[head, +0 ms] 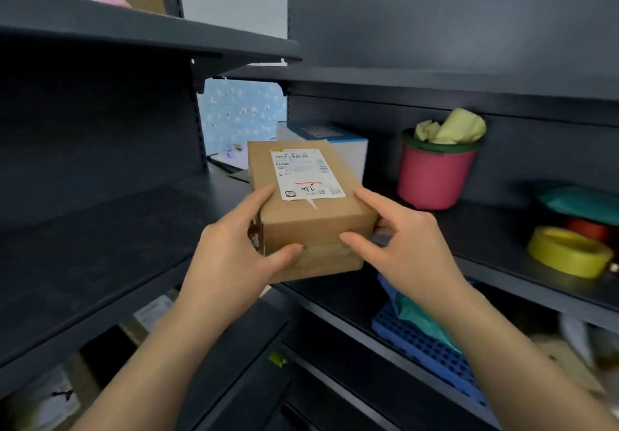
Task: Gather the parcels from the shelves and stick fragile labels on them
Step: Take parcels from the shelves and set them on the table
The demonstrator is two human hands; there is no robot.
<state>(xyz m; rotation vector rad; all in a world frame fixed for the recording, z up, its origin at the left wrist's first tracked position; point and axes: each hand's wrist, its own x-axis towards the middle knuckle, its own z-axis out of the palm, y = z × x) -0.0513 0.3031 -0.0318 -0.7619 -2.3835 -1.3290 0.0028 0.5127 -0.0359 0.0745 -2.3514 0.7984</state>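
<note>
Between dark shelves, both hands (pixel 234 249) grip a rectangular cardboard parcel (pixel 308 203).

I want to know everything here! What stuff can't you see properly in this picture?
Head view only:
- Shipping label on the cardboard parcel: print too small to read.
- Parcel's underside: hidden by the left hand and right hand.
- White box: mostly behind the parcel.
- Pink pot: contents covered by yellow paper.
- Lower shelves: blurred.

Dark shelf (pixel 502 246) w/ pink pot (pixel 432 176), yellow tape roll (pixel 569 251).
</note>
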